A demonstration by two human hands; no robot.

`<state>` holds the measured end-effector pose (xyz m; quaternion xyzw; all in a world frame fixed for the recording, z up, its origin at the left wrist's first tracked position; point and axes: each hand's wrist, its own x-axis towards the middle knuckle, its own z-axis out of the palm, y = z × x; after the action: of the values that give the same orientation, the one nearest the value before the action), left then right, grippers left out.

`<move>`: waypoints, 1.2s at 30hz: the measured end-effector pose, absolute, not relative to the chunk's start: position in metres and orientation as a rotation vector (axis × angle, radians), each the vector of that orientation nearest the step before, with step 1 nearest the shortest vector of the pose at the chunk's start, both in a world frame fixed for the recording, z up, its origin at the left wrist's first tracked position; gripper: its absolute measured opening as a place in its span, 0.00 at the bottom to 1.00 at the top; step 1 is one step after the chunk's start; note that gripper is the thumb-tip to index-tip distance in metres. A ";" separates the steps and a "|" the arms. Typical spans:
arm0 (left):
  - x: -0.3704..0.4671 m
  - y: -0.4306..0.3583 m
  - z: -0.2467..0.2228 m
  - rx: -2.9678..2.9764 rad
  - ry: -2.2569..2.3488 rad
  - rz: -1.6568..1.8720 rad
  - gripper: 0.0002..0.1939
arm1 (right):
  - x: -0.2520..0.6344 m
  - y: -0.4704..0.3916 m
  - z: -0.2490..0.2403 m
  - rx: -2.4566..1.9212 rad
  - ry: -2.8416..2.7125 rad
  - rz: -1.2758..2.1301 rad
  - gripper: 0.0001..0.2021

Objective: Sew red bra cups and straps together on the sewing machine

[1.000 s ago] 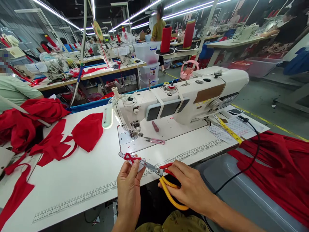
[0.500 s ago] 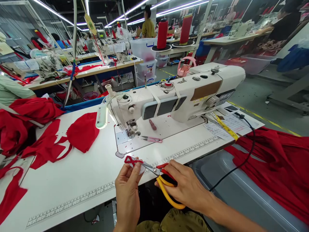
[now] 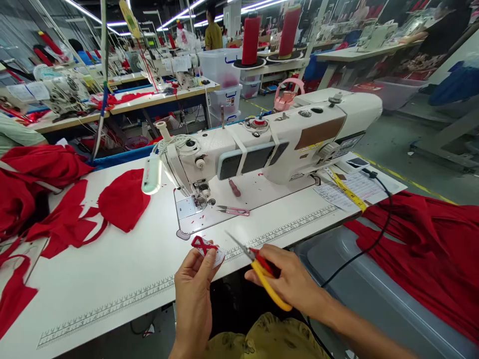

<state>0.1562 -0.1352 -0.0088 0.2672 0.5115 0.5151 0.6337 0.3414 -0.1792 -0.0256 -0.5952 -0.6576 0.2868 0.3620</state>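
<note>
Between thumb and fingers, my left hand (image 3: 195,284) pinches a small red and white fabric piece (image 3: 205,248), above the table's front edge. My right hand (image 3: 286,276) grips scissors (image 3: 259,267) with one yellow and one red handle. Their blades look closed and point up and left, a little apart from the fabric piece. Beyond both hands stands a white sewing machine (image 3: 258,144). On its bed lie pink thread snips (image 3: 234,211) and a dark reddish tool (image 3: 234,188), with small red scraps near the needle area.
Red cut fabric (image 3: 124,200) is spread on the left of the white table (image 3: 112,269). At right, more red cloth (image 3: 430,249) hangs over a grey plastic bin (image 3: 337,294). A black cable (image 3: 377,234) crosses there, near a yellow tape measure (image 3: 348,190) and papers.
The scissors have come away from the fabric piece to the right, and their blades now point more upward. My left hand keeps its pinch, and the view has shifted slightly.
</note>
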 end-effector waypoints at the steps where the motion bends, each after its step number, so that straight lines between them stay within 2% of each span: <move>1: 0.156 -0.135 -0.011 0.666 1.178 1.123 0.16 | 0.343 -0.177 -0.021 -1.557 -1.621 0.808 0.21; 5: 0.159 -0.138 -0.018 1.045 1.074 0.778 0.15 | 0.343 -0.165 -0.006 -1.480 -1.412 1.044 0.19; 9: 0.164 -0.144 -0.016 1.099 0.974 0.637 0.14 | 0.333 -0.149 -0.010 -1.276 -1.150 1.288 0.18; 15: 0.169 -0.148 -0.008 0.921 1.137 0.807 0.20 | 0.329 -0.136 -0.022 -1.181 -0.959 1.213 0.18; 20: 0.165 -0.144 -0.014 0.703 1.177 0.894 0.22 | 0.337 -0.149 -0.009 -1.320 -1.044 1.042 0.19; 22: 0.160 -0.142 -0.017 0.626 1.190 0.925 0.24 | 0.341 -0.161 -0.001 -1.302 -1.115 1.171 0.20; 27: 0.155 -0.140 -0.018 0.595 1.168 0.967 0.24 | 0.348 -0.190 -0.006 -1.037 -1.345 1.802 0.31; 36: 0.156 -0.142 -0.009 0.697 1.161 0.915 0.21 | 0.346 -0.188 -0.027 -1.116 -1.173 2.023 0.32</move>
<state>0.1562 -0.1421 -0.0093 0.3108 0.5179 0.4081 0.6845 0.3457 -0.1881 -0.0269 -0.4144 -0.4356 0.7514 0.2719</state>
